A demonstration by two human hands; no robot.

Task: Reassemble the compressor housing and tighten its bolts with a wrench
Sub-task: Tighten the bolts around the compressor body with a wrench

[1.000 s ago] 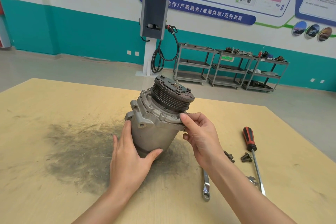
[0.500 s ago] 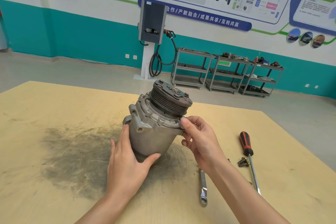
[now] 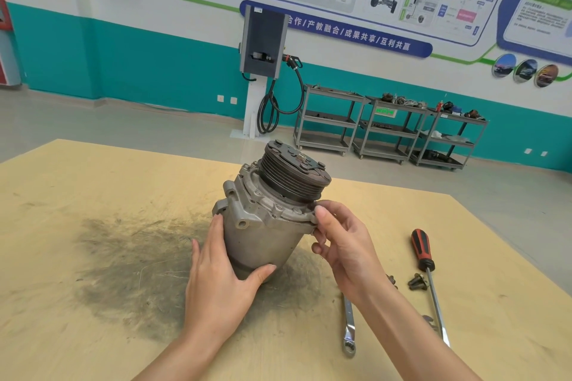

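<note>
The grey metal compressor point(image 3: 263, 235) stands tilted on the wooden table point(image 3: 93, 189), its dark grooved pulley point(image 3: 294, 173) pointing up and to the right. My left hand point(image 3: 223, 275) wraps the lower body of the housing from the left. My right hand point(image 3: 346, 244) pinches the right edge of the housing flange, thumb on top; whether a bolt is under the fingertips is hidden. A silver wrench point(image 3: 349, 331) lies on the table below my right forearm. Loose bolts point(image 3: 418, 282) lie to the right.
A screwdriver with a red and black handle point(image 3: 422, 249) lies on the right, its shaft running toward me. A dark grease smear point(image 3: 130, 269) covers the table left of the compressor. Metal carts point(image 3: 387, 130) and a wall charger point(image 3: 263, 43) stand far behind.
Both hands keep their hold on the compressor. The camera has drifted, so the scene sits slightly lower and left in view; the right fingertips shifted a little on the flange edge.
</note>
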